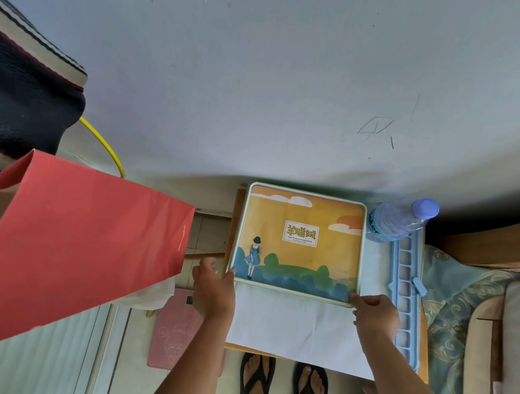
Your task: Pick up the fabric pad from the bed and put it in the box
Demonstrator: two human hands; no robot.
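Two hands, left (212, 289) and right (374, 314), grip one box (298, 245).

Box (300, 245): orange sky, white clouds, green-blue hills. Paper bag (80, 249) red. Bottle cap (425, 209) lilac. Scale (176, 334) pink.

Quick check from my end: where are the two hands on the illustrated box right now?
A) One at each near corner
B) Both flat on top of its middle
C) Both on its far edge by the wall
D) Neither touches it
A: the left hand is at the near left corner of the box and the right hand pinches the near right corner.
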